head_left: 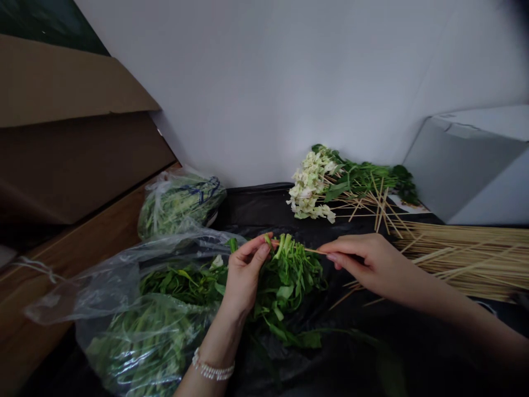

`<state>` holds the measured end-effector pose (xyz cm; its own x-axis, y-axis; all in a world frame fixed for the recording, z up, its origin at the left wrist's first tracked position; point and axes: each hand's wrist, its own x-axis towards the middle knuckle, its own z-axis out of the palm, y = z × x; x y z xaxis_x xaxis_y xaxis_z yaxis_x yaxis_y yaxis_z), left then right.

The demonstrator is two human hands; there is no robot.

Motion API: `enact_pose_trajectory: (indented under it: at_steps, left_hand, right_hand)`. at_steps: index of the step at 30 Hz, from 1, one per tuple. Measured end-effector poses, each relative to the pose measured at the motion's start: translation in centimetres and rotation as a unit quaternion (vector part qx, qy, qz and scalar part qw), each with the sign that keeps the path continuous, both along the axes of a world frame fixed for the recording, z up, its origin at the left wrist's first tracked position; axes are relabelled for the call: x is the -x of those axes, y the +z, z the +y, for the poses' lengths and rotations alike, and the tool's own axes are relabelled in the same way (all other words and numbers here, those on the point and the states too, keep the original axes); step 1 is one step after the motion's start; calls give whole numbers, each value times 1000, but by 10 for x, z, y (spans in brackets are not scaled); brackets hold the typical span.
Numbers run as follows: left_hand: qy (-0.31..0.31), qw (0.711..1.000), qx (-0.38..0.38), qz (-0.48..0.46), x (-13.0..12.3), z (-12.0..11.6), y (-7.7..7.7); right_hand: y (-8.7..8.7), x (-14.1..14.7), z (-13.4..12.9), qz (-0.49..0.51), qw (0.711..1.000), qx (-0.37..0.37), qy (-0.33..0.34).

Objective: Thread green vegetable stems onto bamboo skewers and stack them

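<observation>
Both the left hand [243, 271] and right hand [369, 258] pinch closed. The left holds a stem [268, 240]; the right, a skewer [312, 251].

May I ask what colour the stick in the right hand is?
The stick is light tan; see the head view.

The right hand [366, 253] pinches one end of a thin skewer [313, 251] on which folded greens [295, 270] are threaded in a row, leaves hanging down. The left hand [246, 267], a beaded bracelet [212, 373] at its wrist, grips a stem [268, 241] between thumb and fingers near the other end. Left: two clear bags [149, 353] of greens. Right: a pile of bare skewers [467, 262] on a black sheet [256, 212]; behind, skewered pale [312, 187] and green bunches [367, 176] beside a white box [467, 165]. Far left, a cardboard box [74, 157].
</observation>
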<state>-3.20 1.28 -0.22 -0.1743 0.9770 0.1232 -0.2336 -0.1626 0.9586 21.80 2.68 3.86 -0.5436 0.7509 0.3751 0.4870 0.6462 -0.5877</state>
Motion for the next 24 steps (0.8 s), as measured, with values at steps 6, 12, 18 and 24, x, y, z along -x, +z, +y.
enact_pose_trajectory:
  at_steps: [6, 12, 18, 24]
  left_hand:
    - [-10, 999, 17, 38, 0, -1, 4]
    - [-17, 1000, 21, -15, 0, 2, 4]
    - [-21, 996, 76, -30, 2, 2, 3]
    - [-35, 998, 53, 29, 1, 0, 4]
  right_hand:
    - [0, 1, 0, -3, 1000, 12, 7]
    - [0, 0, 0, 0, 1000, 16, 9]
    - [-4, 1, 0, -3, 1000, 11, 20]
    - [-2, 1, 1, 8, 1000, 2, 8]
